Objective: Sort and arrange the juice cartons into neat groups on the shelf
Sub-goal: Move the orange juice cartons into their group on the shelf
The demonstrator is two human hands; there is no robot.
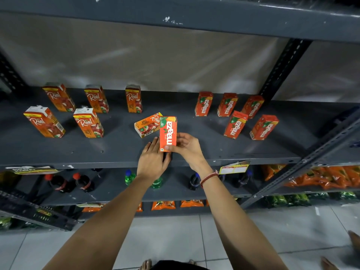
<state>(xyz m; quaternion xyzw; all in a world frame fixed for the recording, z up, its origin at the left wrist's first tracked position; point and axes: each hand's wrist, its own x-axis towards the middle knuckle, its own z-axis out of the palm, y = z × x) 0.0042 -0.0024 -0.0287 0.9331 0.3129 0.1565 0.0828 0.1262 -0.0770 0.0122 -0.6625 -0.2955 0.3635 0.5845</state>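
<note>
On the grey shelf [97, 152], several Real apple cartons [88, 122] stand upright at the left, and several Maaza cartons [234, 124] stand at the right. One Real carton [147, 125] lies on its side in the middle. My right hand [188, 147] grips a Maaza carton [168, 133] upright in front of that lying carton. My left hand [153, 160] rests flat beside the held carton's lower left, fingers extended, holding nothing.
A shelf board runs overhead. A slotted upright post [280, 69] stands at the back right. Below are dark and green soda bottles [129, 177] and orange snack packets [321, 178]. A yellow tag [234, 167] hangs on the shelf's front edge. The floor is tiled.
</note>
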